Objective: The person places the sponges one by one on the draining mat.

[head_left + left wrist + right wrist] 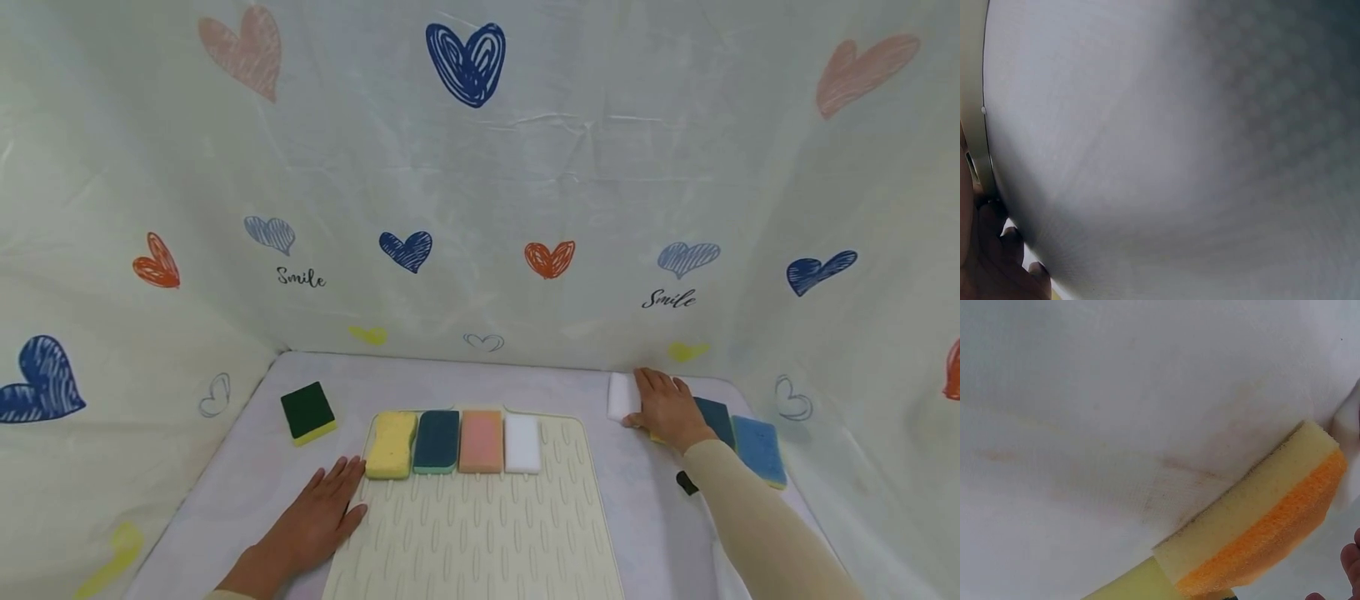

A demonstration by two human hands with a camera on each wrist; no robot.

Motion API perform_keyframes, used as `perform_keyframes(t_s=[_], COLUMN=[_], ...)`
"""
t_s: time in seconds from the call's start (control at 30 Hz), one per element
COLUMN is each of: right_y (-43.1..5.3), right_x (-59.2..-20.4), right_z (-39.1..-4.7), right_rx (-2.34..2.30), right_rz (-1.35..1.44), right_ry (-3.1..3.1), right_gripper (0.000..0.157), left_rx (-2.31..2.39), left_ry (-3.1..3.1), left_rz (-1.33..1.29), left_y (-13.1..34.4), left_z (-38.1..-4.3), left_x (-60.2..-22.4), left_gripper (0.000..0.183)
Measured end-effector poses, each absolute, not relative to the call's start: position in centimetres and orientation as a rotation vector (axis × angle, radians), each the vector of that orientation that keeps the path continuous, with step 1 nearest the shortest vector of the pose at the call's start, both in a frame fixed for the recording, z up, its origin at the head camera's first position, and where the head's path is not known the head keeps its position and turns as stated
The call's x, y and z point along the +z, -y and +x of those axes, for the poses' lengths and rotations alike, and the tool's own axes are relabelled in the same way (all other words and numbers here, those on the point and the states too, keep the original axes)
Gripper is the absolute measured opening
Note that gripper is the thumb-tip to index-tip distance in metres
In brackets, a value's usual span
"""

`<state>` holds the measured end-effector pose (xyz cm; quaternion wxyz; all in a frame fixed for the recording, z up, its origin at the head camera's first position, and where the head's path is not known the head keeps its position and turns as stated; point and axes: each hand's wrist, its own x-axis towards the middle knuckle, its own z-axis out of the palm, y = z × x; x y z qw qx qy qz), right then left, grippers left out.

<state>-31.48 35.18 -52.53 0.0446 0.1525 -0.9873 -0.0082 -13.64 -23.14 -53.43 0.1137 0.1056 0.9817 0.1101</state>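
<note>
In the head view, my left hand (318, 517) lies flat with fingers extended across the left edge of a cream ribbed mat (480, 533). Along the mat's back stand a yellow sponge (391, 445), a dark teal sponge (437, 442), a pink sponge (481, 442) and a white sponge (522, 444). At the back right, my right hand (666, 410) reaches over another white sponge (622, 397), its thumb near that sponge's front corner. A yellow edge (656, 437) shows under the palm. In the right wrist view, an orange-and-cream sponge (1260, 519) lies near the fingertips (1352, 559), apart from them.
A dark green and yellow sponge (308, 412) sits left of the mat. Right of my right hand lie another dark teal sponge (715, 418) and a blue sponge (759, 450). A small dark piece (686, 482) is beside my forearm. A heart-patterned curtain (480, 183) surrounds the table.
</note>
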Motion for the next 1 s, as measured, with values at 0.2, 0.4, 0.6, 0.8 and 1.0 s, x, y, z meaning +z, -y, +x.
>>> perform_keyframes(t_s=[0.2,0.4,0.6,0.8,1.0], right_y=[-35.4,-35.1,-34.8,-35.1,-35.0], right_x=[-52.4,-52.0,-51.7,-51.4,-51.4], right_z=[-31.6,-31.6,-31.7,-32.0,-32.4], right_rx=[-0.042,-0.037,-0.053,0.036,0.027], right_rz=[0.524,0.560,0.556,0.517,0.506], right_ry=[3.042,3.073,3.117,3.211,3.203], right_gripper=[0.104,0.100,0.099,0.107,0.110], left_rx=[0.346,0.364,0.359,0.357,0.329], left_ry=[-2.883,-2.893,-2.884,-2.855,-2.860], left_rz=[0.319,0.326,0.316,0.302,0.294], left_y=[23.1,23.3,23.4,23.3,23.3], left_z=[-13.6,-13.6,-13.7,-13.8,-13.9], left_x=[-53.5,-53.7,-53.8,-53.7,-53.7], left_gripper=[0.075,0.074,0.075,0.076,0.077])
